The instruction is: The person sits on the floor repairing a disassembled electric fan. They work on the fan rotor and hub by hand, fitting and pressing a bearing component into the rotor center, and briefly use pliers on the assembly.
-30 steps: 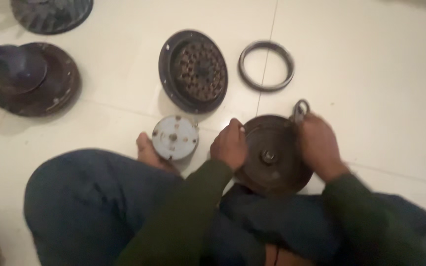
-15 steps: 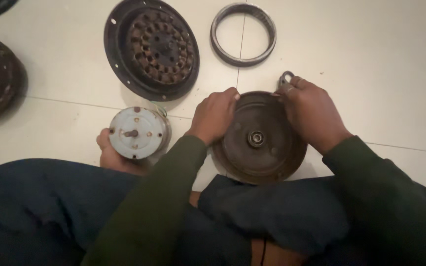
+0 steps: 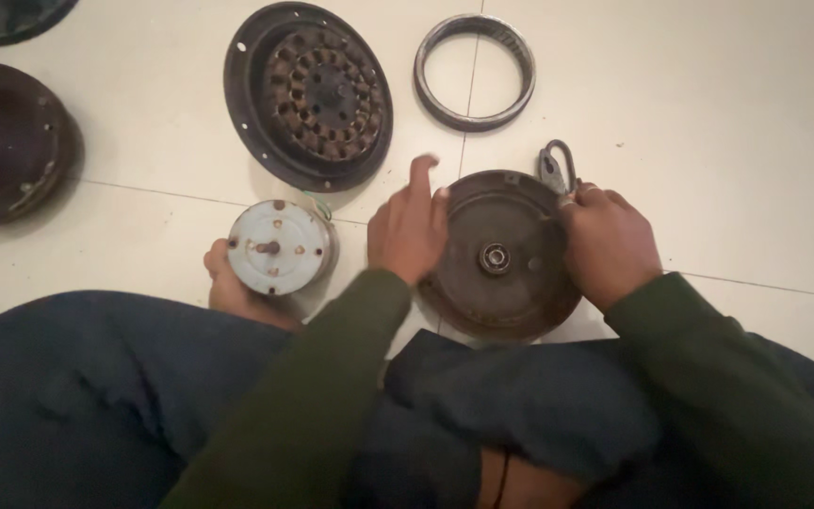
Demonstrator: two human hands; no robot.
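seated cross-legged on a pale tiled floor [image 3: 708, 113], dark trousers filling the bottom of the frame. lower centre, propped against the lap: a round rusty motor cover [image 3: 501, 254], dished face up, small bearing hub at its middle. left hand [image 3: 410, 231] at the cover's left rim, fingers loose and spread, index lifted and blurred, gripping nothing firmly. right hand [image 3: 610, 243] curled over the cover's right rim, closed on the edge, with a pair of grey pliers [image 3: 555, 167] poking out above the knuckles; cannot tell whether clamped by the fingers or just lying behind them. hands apart, one on each side of the cover.

left of the left hand, a small pale-blue round motor part [image 3: 278, 247] with a short shaft, resting against a bare foot [image 3: 233, 287]. upper centre, a dark disc with a ring of copper windings [image 3: 311, 92]. upper right of that, a bare metal ring [image 3: 474, 71], well apart from the cover. far left edge, a dark domed housing [image 3: 7, 141].
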